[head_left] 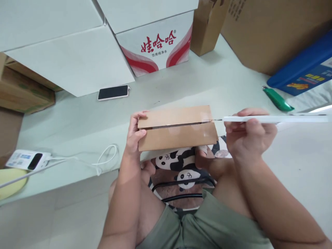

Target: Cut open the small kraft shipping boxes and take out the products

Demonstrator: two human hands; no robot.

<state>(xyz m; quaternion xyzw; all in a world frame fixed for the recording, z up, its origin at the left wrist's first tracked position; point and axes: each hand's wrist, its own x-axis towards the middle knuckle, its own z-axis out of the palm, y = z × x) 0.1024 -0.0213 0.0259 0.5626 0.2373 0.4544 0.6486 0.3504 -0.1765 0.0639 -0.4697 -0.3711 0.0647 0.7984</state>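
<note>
A small brown cardboard box (178,136) is held up at the table's near edge, with a dark slit running between its two top flaps. My left hand (135,133) grips its left end, thumb on the near flap and fingers round the far side. In my right hand (249,133) is a long white utility knife (290,119), seen nearly edge-on. Its thin tip points left and reaches the right end of the slit; how deep it sits cannot be made out.
On the pale table (85,121) lie a phone (113,92), a green-handled tool (278,99) and a white device (28,159) with a cable. White cartons (158,45) are stacked behind; a tall brown box (209,29) and a blue container (301,69) stand at right.
</note>
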